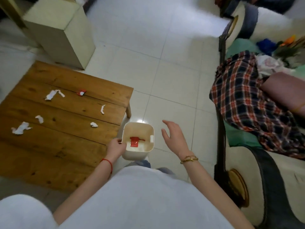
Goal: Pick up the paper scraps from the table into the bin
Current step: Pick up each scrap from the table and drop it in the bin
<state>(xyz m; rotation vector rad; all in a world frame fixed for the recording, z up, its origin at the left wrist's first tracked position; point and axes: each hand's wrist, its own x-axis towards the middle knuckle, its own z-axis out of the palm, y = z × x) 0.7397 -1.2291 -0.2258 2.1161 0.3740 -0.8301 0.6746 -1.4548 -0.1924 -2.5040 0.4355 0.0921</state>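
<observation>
Fingers of left hand [115, 147] pinch bin [140, 156] rim; right hand [175, 138] hovers spread, empty.

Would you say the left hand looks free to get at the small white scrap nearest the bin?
Probably not at once: the left hand is shut on the bin rim. Once it lets go, the white scrap lies on bare table with nothing in between.

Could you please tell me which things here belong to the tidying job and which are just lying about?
Part of the job:
- white paper scraps and the red-and-white scrap on the wooden table
- bin, held at its rim by the left hand
- right hand, open

Just lying about:
- plaid cloth
- cream box
</observation>
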